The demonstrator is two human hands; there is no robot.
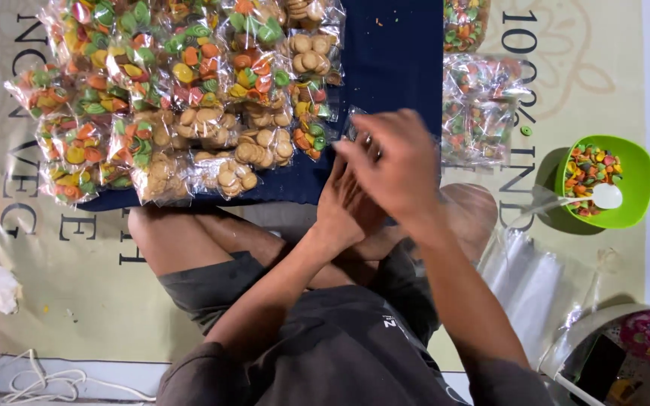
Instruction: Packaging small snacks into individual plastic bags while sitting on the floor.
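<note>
Both hands meet over the near edge of the dark blue cloth, which serves here as the landmark. The right hand lies on top, fingers curled down, and the left hand sits beneath it, palm up. Between them a small clear plastic packet peeks out at the fingertips; most of it is hidden, so its long axis and heading cannot be told, nor how tightly each grip closes on it. On the cloth's left part lie heaps of sealed packets, shiny and crinkled, some filled with round tan biscuits, others with orange, green and yellow chips. Just off the cloth's right edge rest more colourful packets. Farther right of the cloth stands a green bowl of the same chips with a white spoon in it. Empty clear bags lie below the bowl on the printed mat.
</note>
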